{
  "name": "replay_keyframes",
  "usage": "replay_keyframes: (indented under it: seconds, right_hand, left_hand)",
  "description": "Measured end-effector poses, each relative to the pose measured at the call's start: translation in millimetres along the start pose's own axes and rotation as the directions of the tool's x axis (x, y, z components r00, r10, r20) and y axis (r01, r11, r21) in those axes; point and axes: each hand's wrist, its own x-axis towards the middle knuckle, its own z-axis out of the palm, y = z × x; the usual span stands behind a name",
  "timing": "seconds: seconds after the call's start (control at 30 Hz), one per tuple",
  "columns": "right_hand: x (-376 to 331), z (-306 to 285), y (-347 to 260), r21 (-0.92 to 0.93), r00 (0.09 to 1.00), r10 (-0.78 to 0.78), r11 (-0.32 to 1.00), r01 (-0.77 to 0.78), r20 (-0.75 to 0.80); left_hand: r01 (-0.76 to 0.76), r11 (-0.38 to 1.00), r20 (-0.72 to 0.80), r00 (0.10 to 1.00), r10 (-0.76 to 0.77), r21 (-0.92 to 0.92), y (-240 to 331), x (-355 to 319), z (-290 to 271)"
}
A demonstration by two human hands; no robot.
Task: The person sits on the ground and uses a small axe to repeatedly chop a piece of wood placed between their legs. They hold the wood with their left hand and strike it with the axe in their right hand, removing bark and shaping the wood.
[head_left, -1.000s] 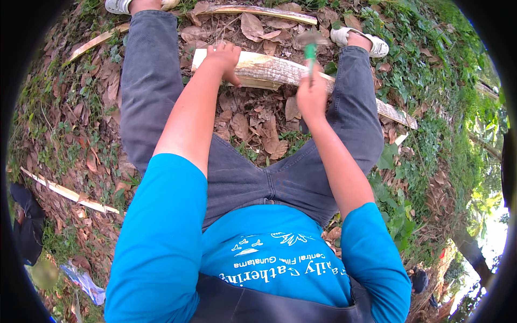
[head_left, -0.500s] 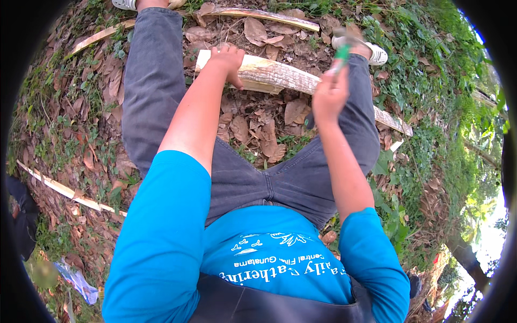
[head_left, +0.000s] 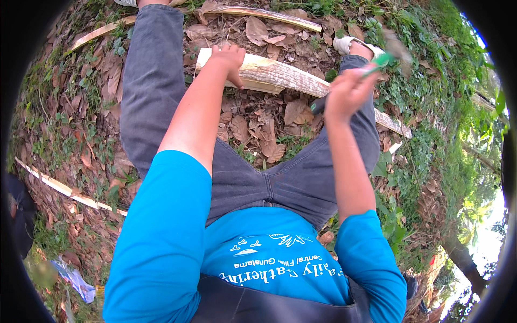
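My left hand (head_left: 229,62) grips a long plank (head_left: 293,77) of pale wood with rough, mottled bark near its left end. A thinner pale piece of wood (head_left: 264,87) shows along the plank's near edge. The plank runs right, passes behind my right leg, and its far end shows beyond the knee. My right hand (head_left: 346,96) is closed round a hammer (head_left: 383,59) with a green shaft and a dark grip end. The hammer's head is blurred and points up and right, apart from the plank.
Several pale wood strips lie about: one strip (head_left: 264,11) ahead, one strip (head_left: 102,35) at far left and one strip (head_left: 70,190) at left. Dry leaves and green plants cover the ground. Crumpled plastic (head_left: 75,281) lies lower left. My legs (head_left: 153,81) are spread around the plank.
My right hand and the hammer have moved right and away from the plank, the hammer tilting further right. My left hand and the plank stay in place.
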Motion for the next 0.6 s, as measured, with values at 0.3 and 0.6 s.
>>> replay_keyframes:
  seconds: [0.3,0.6]
  right_hand:
    - [52.5,-10.9,-62.8,0.063,0.957,0.222,0.969,-0.237,0.189]
    - [18.5,-1.4,24.3,-0.383,0.958,0.185,0.919,-0.09,0.219]
  left_hand:
    - [0.025,0.999,0.038,0.999,-0.024,-0.028,-10.8,-4.9,1.0]
    - [-0.007,1.0,0.013,1.0,0.007,0.001,-2.9,-1.2,-5.4]
